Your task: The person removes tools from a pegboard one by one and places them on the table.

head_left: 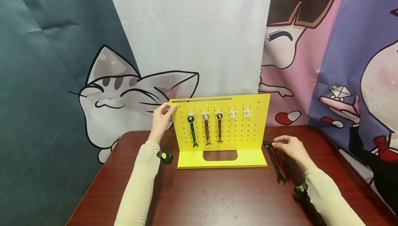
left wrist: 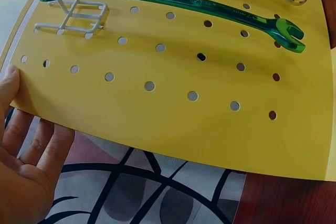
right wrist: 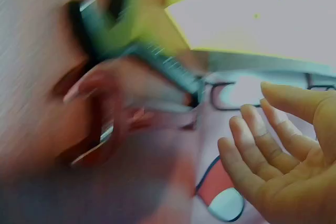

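Note:
At the upper left corner of a yellow pegboard [head_left: 261,125], my left hand [head_left: 161,117] grips the edge, thumb in front and fingers behind. Three wrenches hang from white hooks on it: a green wrench [head_left: 193,131] nearest this hand, then a silver-looking wrench [head_left: 207,131] and a brownish wrench [head_left: 219,129]. My right hand [head_left: 292,150] hovers at the board's right, beside a black wrench [head_left: 274,160] and a red wrench [head_left: 282,165] on the table. The right wrist view shows its fingers loosely bent and holding nothing; both loose wrenches are blurred there.
Two white wire hooks [head_left: 247,110] on the board's right part carry no wrench. The pegboard stands on a yellow base [head_left: 189,159] with a cutout. Beneath is a dark red-brown table [head_left: 199,198]; a printed cartoon curtain [head_left: 199,39] hangs behind.

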Motion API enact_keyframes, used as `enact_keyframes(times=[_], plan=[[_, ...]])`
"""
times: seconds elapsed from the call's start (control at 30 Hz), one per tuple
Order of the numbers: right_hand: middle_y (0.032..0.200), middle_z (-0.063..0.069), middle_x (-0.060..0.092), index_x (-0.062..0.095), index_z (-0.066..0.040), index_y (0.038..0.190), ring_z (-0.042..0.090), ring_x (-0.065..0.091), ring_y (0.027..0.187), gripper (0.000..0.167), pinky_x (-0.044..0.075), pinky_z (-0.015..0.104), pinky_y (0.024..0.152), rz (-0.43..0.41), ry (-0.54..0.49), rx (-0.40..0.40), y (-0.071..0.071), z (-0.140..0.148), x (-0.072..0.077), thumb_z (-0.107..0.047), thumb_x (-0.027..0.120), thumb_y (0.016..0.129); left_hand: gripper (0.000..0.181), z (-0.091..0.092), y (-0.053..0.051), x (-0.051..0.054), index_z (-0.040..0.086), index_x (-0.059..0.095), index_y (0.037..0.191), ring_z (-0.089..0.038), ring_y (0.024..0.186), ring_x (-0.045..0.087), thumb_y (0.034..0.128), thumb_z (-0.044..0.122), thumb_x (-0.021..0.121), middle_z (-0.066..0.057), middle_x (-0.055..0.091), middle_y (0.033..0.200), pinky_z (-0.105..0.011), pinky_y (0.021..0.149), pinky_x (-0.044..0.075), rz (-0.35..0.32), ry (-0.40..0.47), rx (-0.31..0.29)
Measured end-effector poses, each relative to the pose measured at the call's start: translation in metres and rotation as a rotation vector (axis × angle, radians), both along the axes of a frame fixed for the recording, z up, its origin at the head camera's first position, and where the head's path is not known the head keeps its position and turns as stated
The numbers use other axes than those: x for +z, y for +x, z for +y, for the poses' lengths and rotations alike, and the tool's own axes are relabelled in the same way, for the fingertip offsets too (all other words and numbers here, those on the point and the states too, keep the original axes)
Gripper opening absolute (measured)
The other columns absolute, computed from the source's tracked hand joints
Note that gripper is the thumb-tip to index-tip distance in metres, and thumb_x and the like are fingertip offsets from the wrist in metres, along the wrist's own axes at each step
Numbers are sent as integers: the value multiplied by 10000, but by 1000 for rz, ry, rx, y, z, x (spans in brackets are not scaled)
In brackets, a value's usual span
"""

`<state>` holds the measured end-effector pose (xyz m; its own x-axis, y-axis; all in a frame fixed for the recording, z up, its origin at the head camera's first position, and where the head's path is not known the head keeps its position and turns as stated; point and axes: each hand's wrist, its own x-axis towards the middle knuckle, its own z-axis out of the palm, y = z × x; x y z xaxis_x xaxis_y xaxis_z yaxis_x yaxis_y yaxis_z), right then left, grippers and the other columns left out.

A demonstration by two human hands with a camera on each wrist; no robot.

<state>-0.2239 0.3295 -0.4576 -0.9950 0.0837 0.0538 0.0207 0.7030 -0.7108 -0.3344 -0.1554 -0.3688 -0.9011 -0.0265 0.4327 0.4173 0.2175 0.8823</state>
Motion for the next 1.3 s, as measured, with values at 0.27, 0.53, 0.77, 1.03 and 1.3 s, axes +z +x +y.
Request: enact_keyframes(times=[0.27,0.53,0.77,1.03,1.3], plan=[[1075,145,731,699,-28,1208,235,638,879,393,501,359,726,54,-52,60,-4,-23,32,-336,700,964,422,2,-2,1,96,707,1040,-192,791,670,905,496,721,-101,729,926,-281,669,573,-1,10,1],[1171,163,701,701,-42,1227,278,650,960,377,517,292,719,82,-123,158,-16,-39,46,-303,716,957,410,0,-2,2,84,709,1038,-199,804,694,905,470,731,-106,726,922,-299,689,590,0,30,-11],[1245,126,680,718,-58,1225,259,629,1085,357,499,364,888,81,-191,210,-27,-66,44,-281,734,947,410,-3,2,7,50,722,1075,-190,777,712,905,422,755,-119,733,941,-340,695,599,-23,26,-30],[1222,98,697,708,-55,1238,231,618,1141,378,457,415,971,75,-316,240,-31,-94,47,-289,737,943,390,-8,2,29,52,680,1254,-175,957,678,915,218,778,-119,713,1116,-268,809,540,40,-48,-97],[1233,66,696,705,-86,1261,228,625,1155,409,438,469,1027,40,-412,289,-31,-114,56,-316,752,926,317,-14,1,47,77,704,1242,-261,884,574,947,187,737,-181,691,1146,-252,698,437,-11,-212,-137]])
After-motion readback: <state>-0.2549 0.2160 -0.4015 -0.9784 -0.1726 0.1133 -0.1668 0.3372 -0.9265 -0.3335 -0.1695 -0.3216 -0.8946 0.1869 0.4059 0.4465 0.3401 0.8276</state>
